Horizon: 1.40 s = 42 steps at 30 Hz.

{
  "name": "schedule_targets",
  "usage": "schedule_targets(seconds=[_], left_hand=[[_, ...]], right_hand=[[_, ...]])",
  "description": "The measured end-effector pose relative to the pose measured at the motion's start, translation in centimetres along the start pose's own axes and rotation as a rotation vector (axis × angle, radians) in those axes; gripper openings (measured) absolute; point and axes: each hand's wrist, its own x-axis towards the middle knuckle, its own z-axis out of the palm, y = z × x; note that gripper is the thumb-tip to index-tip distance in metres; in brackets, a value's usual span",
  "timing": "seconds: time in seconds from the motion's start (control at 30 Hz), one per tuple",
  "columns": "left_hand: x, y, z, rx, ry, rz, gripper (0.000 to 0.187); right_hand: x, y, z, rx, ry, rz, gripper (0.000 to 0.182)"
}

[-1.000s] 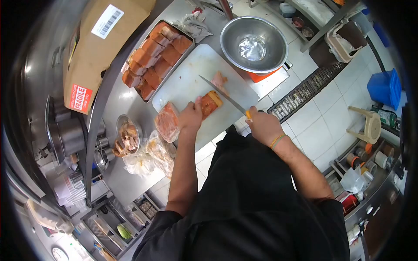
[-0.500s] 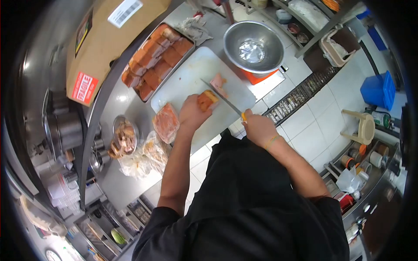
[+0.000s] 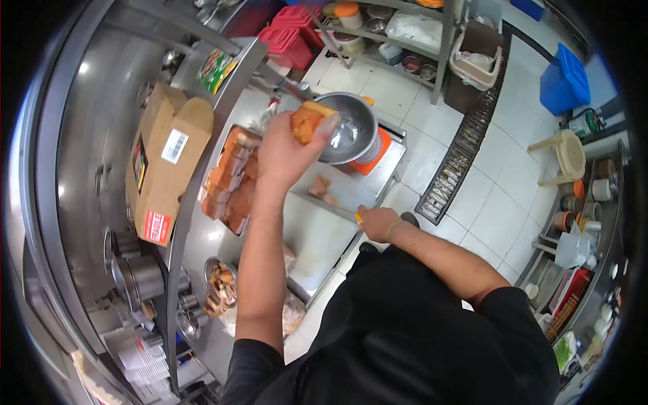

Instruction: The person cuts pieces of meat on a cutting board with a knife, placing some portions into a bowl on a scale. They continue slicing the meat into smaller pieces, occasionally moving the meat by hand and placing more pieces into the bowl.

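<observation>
My left hand (image 3: pixel 287 155) is raised, gripping a chunk of meat (image 3: pixel 308 123) with an orange-brown outside beside the rim of a steel bowl (image 3: pixel 356 128). The bowl stands on an orange scale (image 3: pixel 375 156). Low over the near edge of the white cutting board (image 3: pixel 314 233), my right hand (image 3: pixel 380 224) is closed round the yellow handle of a knife (image 3: pixel 359 217); its blade is hard to make out. A pale cut piece of meat (image 3: pixel 324 190) lies on the board. Left of the board, a metal tray holds rows of orange-brown meat blocks (image 3: pixel 226 179), partly behind my left arm.
A cardboard box (image 3: pixel 165 169) sits on the shelf at left. Below it, a bowl of meat scraps (image 3: pixel 221 282) and a plastic bag (image 3: pixel 291 314) lie on the steel counter. A floor drain (image 3: pixel 459 155) runs at right, near a bin (image 3: pixel 472 67).
My left hand has lifted the meat chunk off the board to the bowl. My right hand stays low with the knife. The view has shifted, showing more of the far shelves.
</observation>
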Motion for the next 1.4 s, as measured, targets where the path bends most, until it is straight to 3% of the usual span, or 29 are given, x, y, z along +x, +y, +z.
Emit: schedule_targets(seconds=[0.13,0.23,0.4,0.7,0.9,1.0,1.27,1.4], left_hand=[[2.6,0.5,5.8,0.371,-0.1,0.098,0.062],[2.9,0.5,7.9,0.491,-0.225,0.023,0.063],[2.6,-0.5,8.6,0.45,-0.208,0.07,0.066],[1.9,0.2,8.7,0.417,-0.209,0.081,0.097],[1.9,0.7,8.6,0.428,-0.206,0.059,0.095],[2.3,0.7,8.5,0.359,-0.25,0.004,0.084],[-4.0,0.6,1.3,0.02,0.136,0.08,0.066],[-12.3,-3.4,0.2,-0.019,0.115,-0.195,0.067]], right_hand=[[-0.3,0.9,0.9,0.061,0.058,-0.016,0.038],[-0.8,1.0,1.1,0.113,0.068,-0.001,0.038],[-0.9,1.7,1.8,0.164,0.093,-0.002,0.036],[-0.4,1.9,1.9,0.152,0.081,-0.015,0.036],[-0.4,1.9,1.7,0.165,0.068,-0.001,0.036],[-0.8,1.7,1.3,0.178,0.048,0.007,0.036],[-1.3,0.8,0.3,0.089,0.023,-0.01,0.032],[-2.3,0.4,-0.2,0.077,0.039,-0.001,0.03]])
